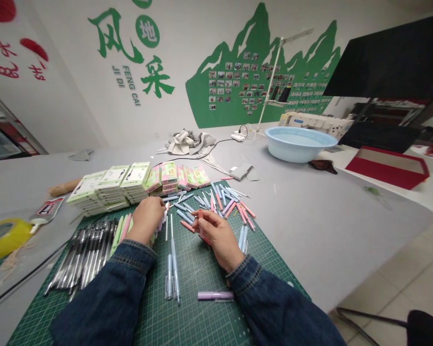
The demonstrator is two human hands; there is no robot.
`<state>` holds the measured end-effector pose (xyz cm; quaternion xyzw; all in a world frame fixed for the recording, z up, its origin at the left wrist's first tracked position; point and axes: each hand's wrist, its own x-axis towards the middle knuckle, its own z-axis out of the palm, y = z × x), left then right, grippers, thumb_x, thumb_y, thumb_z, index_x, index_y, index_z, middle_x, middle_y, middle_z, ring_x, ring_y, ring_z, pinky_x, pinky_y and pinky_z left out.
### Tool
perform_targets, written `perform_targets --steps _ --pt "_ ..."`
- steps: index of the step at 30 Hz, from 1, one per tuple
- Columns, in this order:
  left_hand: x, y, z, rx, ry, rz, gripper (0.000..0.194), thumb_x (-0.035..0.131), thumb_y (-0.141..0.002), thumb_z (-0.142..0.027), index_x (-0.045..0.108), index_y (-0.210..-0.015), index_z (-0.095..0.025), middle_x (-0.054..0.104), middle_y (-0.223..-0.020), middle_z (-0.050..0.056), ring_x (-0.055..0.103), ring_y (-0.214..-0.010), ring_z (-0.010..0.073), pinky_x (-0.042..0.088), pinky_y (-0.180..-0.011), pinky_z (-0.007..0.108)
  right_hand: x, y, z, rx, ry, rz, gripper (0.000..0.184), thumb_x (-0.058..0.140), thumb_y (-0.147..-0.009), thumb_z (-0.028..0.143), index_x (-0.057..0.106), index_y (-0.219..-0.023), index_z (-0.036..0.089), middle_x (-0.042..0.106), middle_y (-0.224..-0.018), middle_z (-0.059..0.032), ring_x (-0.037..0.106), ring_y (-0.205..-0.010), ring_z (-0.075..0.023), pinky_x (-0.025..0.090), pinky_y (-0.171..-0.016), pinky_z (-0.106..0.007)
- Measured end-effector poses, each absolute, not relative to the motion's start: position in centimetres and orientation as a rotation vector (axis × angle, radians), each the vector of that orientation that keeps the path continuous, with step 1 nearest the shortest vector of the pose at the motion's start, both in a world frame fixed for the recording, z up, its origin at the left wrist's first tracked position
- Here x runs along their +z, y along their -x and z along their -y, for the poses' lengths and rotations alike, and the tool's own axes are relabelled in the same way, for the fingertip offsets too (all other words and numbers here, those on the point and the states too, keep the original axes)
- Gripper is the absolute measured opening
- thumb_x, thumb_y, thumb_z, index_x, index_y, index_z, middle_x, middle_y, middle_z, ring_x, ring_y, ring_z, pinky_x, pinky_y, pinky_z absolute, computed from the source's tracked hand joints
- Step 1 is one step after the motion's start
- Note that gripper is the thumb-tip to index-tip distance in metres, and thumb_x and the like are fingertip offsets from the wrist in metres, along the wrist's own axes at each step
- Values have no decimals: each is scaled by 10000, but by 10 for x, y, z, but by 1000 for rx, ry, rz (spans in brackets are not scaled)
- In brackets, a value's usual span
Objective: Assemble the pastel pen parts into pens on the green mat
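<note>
My right hand (222,238) is closed on a coral-pink pen part (201,222), held nearly upright between thumb and fingers above the green cutting mat (202,269). To its left, my left hand (147,218) reaches down among the pens with its fingers curled together; whatever they grip is mostly hidden. Blue pens (169,276) and a thin white refill (166,227) lie on the mat between my forearms. A lilac pen piece (215,296) rests near my right sleeve. Beyond both hands spreads a loose pile of blue and coral pen parts (223,202).
Clear black-gripped pens (89,252) lie in a bundle at left, beside green and pink ones (121,230). Behind stand stacked white-green boxes (110,185) and pink-green boxes (169,174). Yellow tape (7,240), a glue tube (47,210), a blue basin (297,149) and cloth scraps (187,143) surround them.
</note>
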<state>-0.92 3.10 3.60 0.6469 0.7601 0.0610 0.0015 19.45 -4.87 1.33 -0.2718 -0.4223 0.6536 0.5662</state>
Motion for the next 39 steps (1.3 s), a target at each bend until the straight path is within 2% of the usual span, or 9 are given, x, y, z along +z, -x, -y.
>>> perform_targets --steps 3,7,11,15,19,27,34,37,39 --pt "30 10 -36 175 -2021 -2385 257 522 -724 -307 725 -846 -207 714 -942 127 630 -909 278 438 -705 300 14 -195 49 1538 634 985 227 644 -785 313 679 -972 189 624 -742 -8 549 -670 -116 466 -785 -320" --pt "25 17 -39 126 -2026 -2339 209 538 -694 -262 728 -775 -230 727 -877 97 639 -892 256 439 -720 283 13 -195 49 1544 644 977 220 640 -787 310 677 -969 191 624 -748 -9 552 -673 -118 468 -799 -333" --pt "23 17 -36 95 -2018 -2318 193 560 -686 -307 724 -764 -242 729 -863 86 646 -870 255 448 -712 288 10 -194 49 1544 622 993 229 641 -787 315 674 -980 195 631 -768 -20 564 -710 -132 460 -843 -364" --pt "17 2 -34 95 -1979 -2363 275 549 -711 -367 715 -859 -205 712 -950 138 645 -901 289 466 -698 319 8 -194 49 1537 621 1007 229 632 -794 303 671 -989 191 627 -773 -20 562 -718 -133 455 -863 -368" --pt "9 -11 -37 96 -1919 -2400 306 545 -705 -294 703 -921 -148 693 -988 198 643 -925 328 477 -678 345 11 -194 49 1549 620 984 220 642 -784 293 674 -973 185 624 -765 -17 556 -696 -126 460 -841 -348" --pt "18 -2 -33 139 -1907 -2359 276 536 -703 -321 712 -827 -148 703 -929 199 659 -867 324 476 -668 347 13 -194 49 1544 629 988 221 652 -774 303 681 -955 179 620 -740 -17 551 -686 -127 458 -809 -337" --pt "10 -12 -31 226 -1880 -2343 263 554 -659 -227 702 -860 -145 696 -939 215 648 -913 331 472 -689 357 11 -194 48 1545 661 992 227 652 -771 290 681 -957 163 634 -754 -30 590 -731 -143 449 -779 -322" --pt "18 -12 -29 323 -1860 -2285 183 563 -663 -262 686 -738 -150 707 -830 174 660 -849 307 468 -672 329 11 -195 47 1547 676 985 244 676 -750 311 684 -941 159 645 -749 -34 616 -752 -158 454 -775 -322" --pt "29 -10 -24 412 -1866 -2222 218 522 -723 -329 665 -724 -165 699 -743 111 663 -776 259 467 -645 298 9 -194 47 1540 686 1000 258 691 -738 328 687 -936 162 655 -761 -39 631 -782 -172 458 -778 -323"
